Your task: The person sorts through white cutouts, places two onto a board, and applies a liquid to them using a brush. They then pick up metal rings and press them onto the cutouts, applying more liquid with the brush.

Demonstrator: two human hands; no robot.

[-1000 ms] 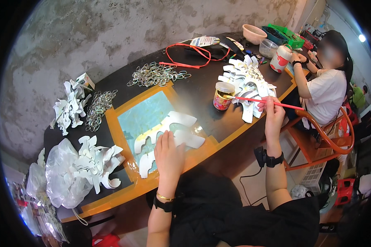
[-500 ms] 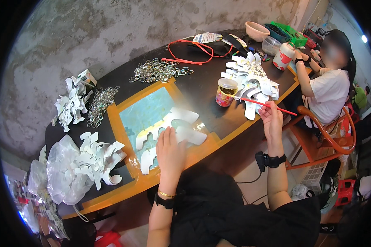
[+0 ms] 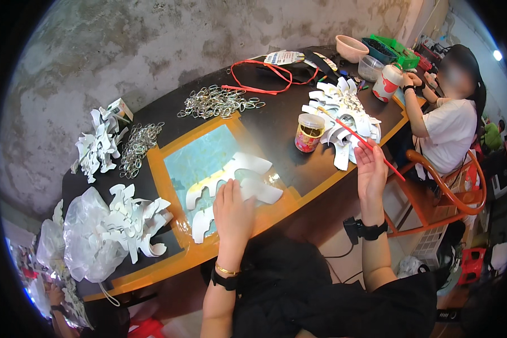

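Note:
In my right hand [image 3: 371, 172] is a slim red-handled paintbrush [image 3: 352, 131], pinched near the thumb, its tip up and left above a pile of white pieces [image 3: 343, 107]. Left of that pile stands an uncapped-looking jar [image 3: 309, 134] with a colourful label and dark contents. My left hand [image 3: 231, 211] lies with fingers stretched over curved white pieces on a pale blue sheet [image 3: 200, 149]. The upper white piece [image 3: 248, 162] has yellowish marks along its edge; a lower white piece [image 3: 203, 225] is partly under my hand.
Orange tape [image 3: 163, 174] frames the sheet and lines the dark table's edge. Metal rings [image 3: 219, 102] lie behind in a heap, with more rings [image 3: 141, 147] to the left. White pieces [image 3: 135, 217] lie by a plastic bag [image 3: 90, 236]. A person [image 3: 450, 124] sits at right.
The brush tip has moved from beside the jar's rim to higher over the white pile, and the brush now slants more steeply. My left hand stays over the white pieces.

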